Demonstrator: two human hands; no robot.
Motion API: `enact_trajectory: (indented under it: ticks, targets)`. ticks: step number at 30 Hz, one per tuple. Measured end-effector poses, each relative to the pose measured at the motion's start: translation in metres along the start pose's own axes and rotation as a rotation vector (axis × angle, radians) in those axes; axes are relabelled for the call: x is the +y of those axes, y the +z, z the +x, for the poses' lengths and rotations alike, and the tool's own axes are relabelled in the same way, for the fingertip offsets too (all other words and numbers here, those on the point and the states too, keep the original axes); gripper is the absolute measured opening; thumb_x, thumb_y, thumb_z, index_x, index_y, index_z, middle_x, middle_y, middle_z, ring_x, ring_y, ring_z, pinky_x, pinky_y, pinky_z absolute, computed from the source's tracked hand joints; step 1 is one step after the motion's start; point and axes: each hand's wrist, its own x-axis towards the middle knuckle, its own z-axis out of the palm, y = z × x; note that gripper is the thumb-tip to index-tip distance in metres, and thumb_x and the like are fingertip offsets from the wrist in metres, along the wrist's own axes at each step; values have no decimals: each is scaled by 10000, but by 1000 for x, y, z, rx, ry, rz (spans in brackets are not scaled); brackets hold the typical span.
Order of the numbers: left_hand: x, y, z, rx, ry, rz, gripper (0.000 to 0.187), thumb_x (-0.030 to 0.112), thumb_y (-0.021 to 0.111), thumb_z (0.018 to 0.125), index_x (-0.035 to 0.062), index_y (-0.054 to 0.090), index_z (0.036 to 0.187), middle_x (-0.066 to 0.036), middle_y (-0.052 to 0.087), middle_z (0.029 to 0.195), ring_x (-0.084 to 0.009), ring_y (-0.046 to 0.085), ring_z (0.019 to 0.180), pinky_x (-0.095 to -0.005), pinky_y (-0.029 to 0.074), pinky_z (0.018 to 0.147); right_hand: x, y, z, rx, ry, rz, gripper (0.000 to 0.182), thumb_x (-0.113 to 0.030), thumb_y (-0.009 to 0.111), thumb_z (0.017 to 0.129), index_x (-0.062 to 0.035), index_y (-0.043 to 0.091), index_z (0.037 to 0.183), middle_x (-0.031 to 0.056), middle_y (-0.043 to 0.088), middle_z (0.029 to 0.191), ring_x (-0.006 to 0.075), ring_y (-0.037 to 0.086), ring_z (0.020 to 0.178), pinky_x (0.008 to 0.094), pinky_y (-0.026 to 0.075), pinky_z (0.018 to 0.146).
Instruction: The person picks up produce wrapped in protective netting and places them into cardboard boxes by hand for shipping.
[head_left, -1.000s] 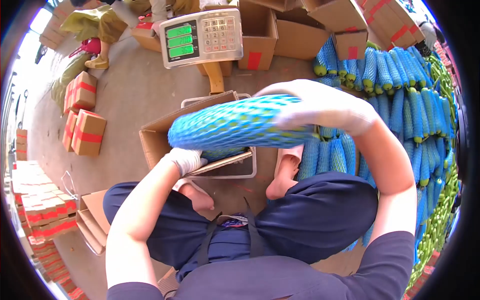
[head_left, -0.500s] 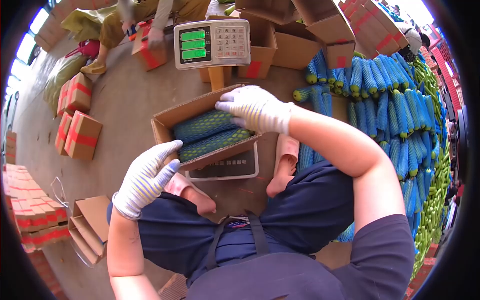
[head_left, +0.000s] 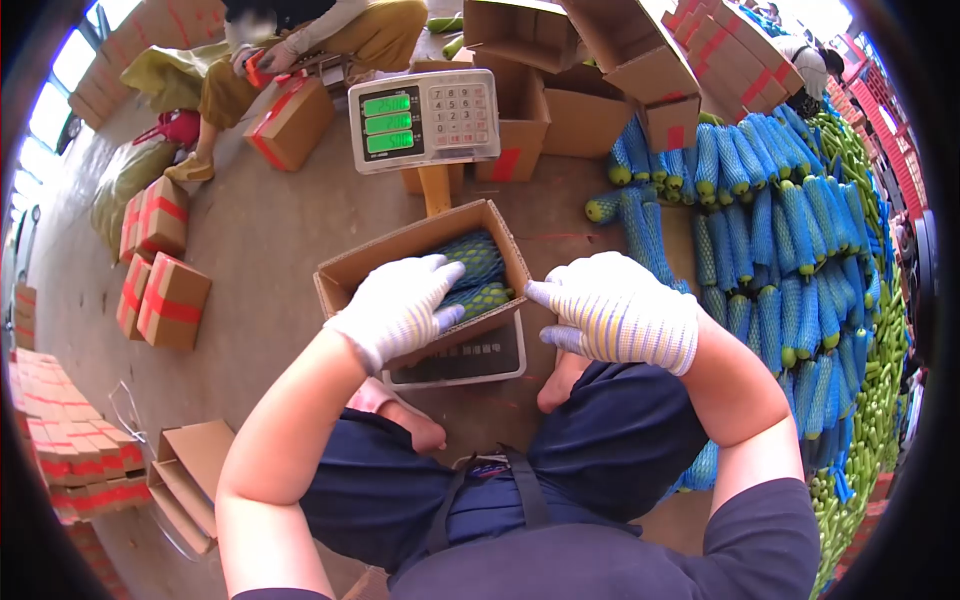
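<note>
An open cardboard box sits on a floor scale platform in front of me. Inside lie green vegetables in blue foam net sleeves. My left hand, in a white glove, rests flat over the box's near side on the netted vegetables, fingers spread. Just right of the box hovers my gloved right hand, fingers extended toward the box's right wall and holding nothing. The scale's display head on its post shows green digits behind the box.
A big pile of netted green vegetables fills the right side. Empty open cartons stand behind the scale. Taped boxes lie on the floor at left. Another seated person tapes a box at top left. My knees are below the scale.
One second ago my right hand carried a netted bundle over the box; it now lies inside. My right hand has pulled back to the box's right side and my left hand has come down onto the contents.
</note>
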Motion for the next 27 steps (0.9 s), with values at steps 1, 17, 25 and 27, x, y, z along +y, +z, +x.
enact_trajectory:
  ticks: [1,17,25,27]
  targets:
    - [2,3,11,-38,-37,31,526,300,636,900,24,526,1334,-226,558,1320,-383,550,1198,-419,445,1030,3,2,0,3,5,4,349,-333,717,810,-63,629,1012,138,655,867,326,662,818,439,517,713]
    - [-52,31,-50,-365,-94,284,292,394,644,847,108,688,814,-131,673,731,-347,673,723,-445,536,627,57,25,30,-60,44,144,438,-360,660,873,-96,639,1222,156,683,964,343,668,907,438,535,788]
    - [-161,-55,-155,-140,-477,313,273,337,710,799,113,722,955,-161,697,849,-356,668,821,-454,528,746,48,12,51,-127,94,187,477,-406,628,904,-81,615,1253,177,683,1018,360,659,957,446,526,831]
    - [-178,-67,-203,-52,-650,111,278,261,709,797,68,724,998,-180,701,886,-376,663,850,-448,523,772,64,18,52,-135,129,185,483,-414,625,905,-88,611,1260,179,684,1019,362,658,959,448,525,836]
